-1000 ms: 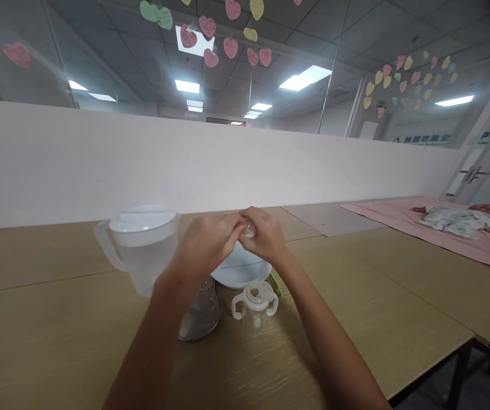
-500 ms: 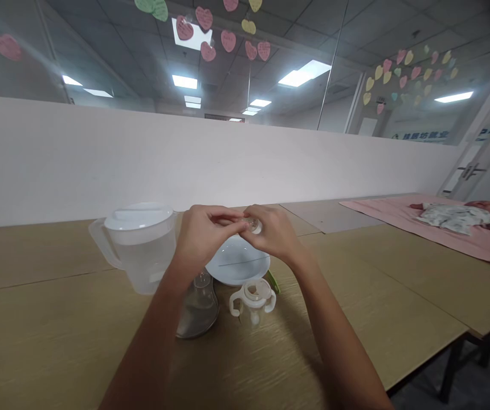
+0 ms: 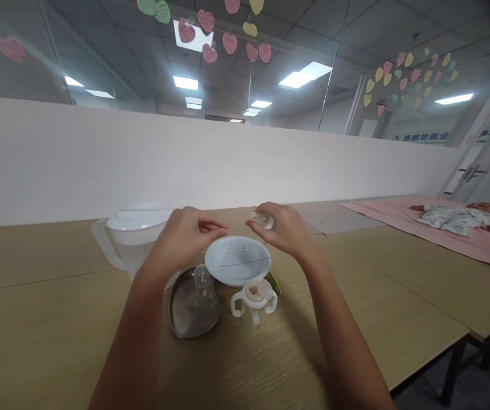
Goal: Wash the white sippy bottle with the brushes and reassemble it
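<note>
My right hand [image 3: 285, 228] is closed around a small clear piece that looks like a baby bottle nipple [image 3: 262, 220], held above the right rim of a white bowl [image 3: 237, 245]. My left hand [image 3: 189, 230] is at the bowl's left rim, thumb and fingertips drawn together; anything between them is too small to make out. Inside the bowl lies a thin dark line. In front of it stands an open clear baby bottle [image 3: 254, 310] with two white handles. A clear cap [image 3: 203, 277] sits in a curved metal tray [image 3: 189, 319] below my left hand.
A lidded plastic pitcher [image 3: 138, 225] stands at the left, partly behind my left arm. Something green [image 3: 274, 282] lies behind the bottle. At the far right, a baby doll [image 3: 454, 218] in patterned clothes rests on a pink cloth [image 3: 382, 215]. A white wall [image 3: 228, 165] borders the table.
The hands, together over the bowl before, have come apart. My left hand has moved left and off the clear piece, which stays in my right hand. More of the tray shows.
</note>
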`<state>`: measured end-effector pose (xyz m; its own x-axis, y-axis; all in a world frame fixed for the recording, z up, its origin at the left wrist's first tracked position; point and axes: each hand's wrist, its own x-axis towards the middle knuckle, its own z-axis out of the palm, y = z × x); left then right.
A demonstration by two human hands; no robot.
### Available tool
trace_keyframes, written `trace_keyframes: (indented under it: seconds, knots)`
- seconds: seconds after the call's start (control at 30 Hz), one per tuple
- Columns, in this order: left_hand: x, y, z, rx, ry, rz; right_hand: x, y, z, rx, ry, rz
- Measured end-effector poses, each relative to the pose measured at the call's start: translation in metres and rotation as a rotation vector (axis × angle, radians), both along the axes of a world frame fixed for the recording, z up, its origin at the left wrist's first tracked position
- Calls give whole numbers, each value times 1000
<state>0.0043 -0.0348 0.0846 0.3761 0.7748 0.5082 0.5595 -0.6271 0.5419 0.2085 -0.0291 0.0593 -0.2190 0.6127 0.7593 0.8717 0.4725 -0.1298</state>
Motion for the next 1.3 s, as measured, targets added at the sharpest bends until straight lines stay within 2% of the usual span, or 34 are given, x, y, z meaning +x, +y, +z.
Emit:
trace_keyframes:
  seconds: [0.07, 0.17, 0.3, 0.37, 0.43, 0.53, 0.63, 0.73, 0.87, 1.0, 1.1, 1.3]
  knots:
    - [0, 5, -6, 63, 139, 5, 3, -1, 0, -2, 7, -20]
    - [7, 7, -15, 111, 272, -68, 6, -4, 2, -10, 9, -33]
    - [27, -2, -29, 49, 319, -190, 7, -14, 6, -10, 32, 23]
    - [36, -9, -45, 22, 278, -273, 6, -20, 10, 41, 95, 40]
    - [41, -13, -66, 33, 199, -338, 4, -26, 13, 130, 180, 51]
    - [39, -13, -101, 54, 190, -343, 2, -35, 16, 229, 268, 83]
    - [33, -11, -121, 40, 132, -311, 0, -40, 18, 233, 298, 69]
    - [33, -13, -124, -22, 31, -254, 0, -45, 20, 115, 259, 35]
    - [38, -18, -123, -101, -39, -182, 5, -48, 19, -230, 44, 55]
    - [40, -17, -129, -117, -98, -115, 10, -39, 12, -526, -148, 151]
    - [40, -14, -131, -100, -162, -125, 10, -24, 2, -632, -203, 204]
    - [38, -9, -129, -130, -202, -125, 0, -4, -12, -696, -227, 207]
